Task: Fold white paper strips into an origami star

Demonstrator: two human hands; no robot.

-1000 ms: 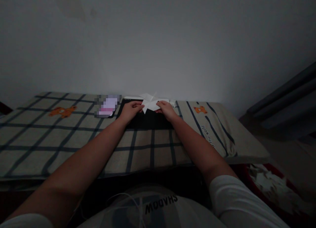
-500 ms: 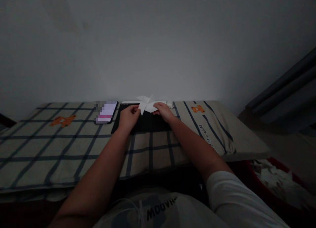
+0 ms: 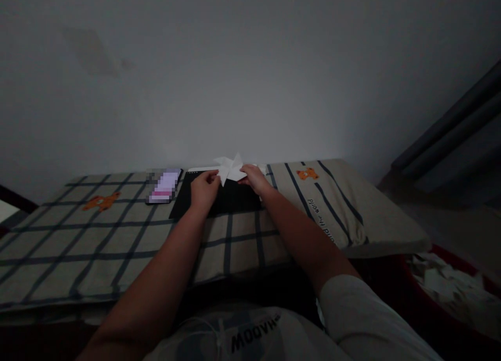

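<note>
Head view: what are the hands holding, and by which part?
A folded white paper star: left hand pinches its left edge, right hand its right edge.

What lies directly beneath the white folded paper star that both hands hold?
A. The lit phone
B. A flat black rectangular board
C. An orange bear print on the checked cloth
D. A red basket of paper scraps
B: the white folded paper star, pinched between the left hand and right hand, sits over the flat black rectangular board on the checked cloth.
</note>
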